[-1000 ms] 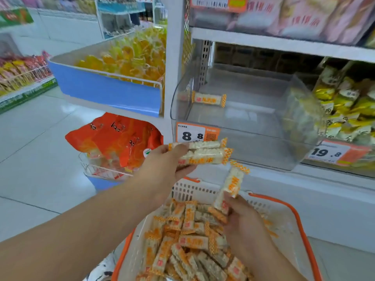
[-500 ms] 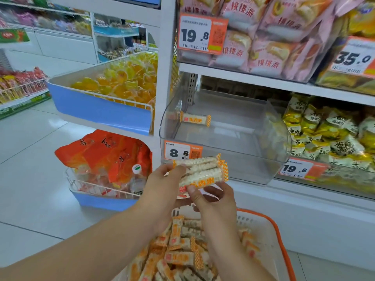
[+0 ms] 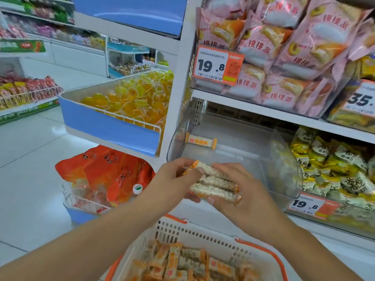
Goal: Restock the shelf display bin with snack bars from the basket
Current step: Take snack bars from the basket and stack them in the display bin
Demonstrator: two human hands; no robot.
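I have a small stack of bars (image 3: pixel 213 184) between my two hands, just in front of the clear bin (image 3: pixel 284 173) and above the basket (image 3: pixel 203 233). My left hand (image 3: pixel 172 183) curls round the stack's left end, thumb on top. My right hand (image 3: pixel 241 195) cups the right end, fingers wrapped underneath and thumb pressing the near edge. So each grip is closed on the stack.

The bars look light, each in a thin crinkly wrapper that I judge to be slick, so the stack could slide apart if I squeeze only at the ends. The filling seems a puffed, brittle cake; hard pinching might crumble it. I would hold the stack across its flat faces, top and bottom, with gentle even pressure, and keep the frilled orange wrapper ends free.

The bin sits on the middle shelf and holds a single bar (image 3: pixel 200 140) lying near its back left corner. More of the same bars (image 3: pixel 182 262) lie heaped in the basket below. To the bin's right are yellow packets (image 3: pixel 332 165); above it pink bags (image 3: pixel 288 57) with a price tag (image 3: pixel 218 64). Left of the upright stands a blue tray (image 3: pixel 109 126) of yellow sweets, with orange bags (image 3: pixel 105 171) beneath.
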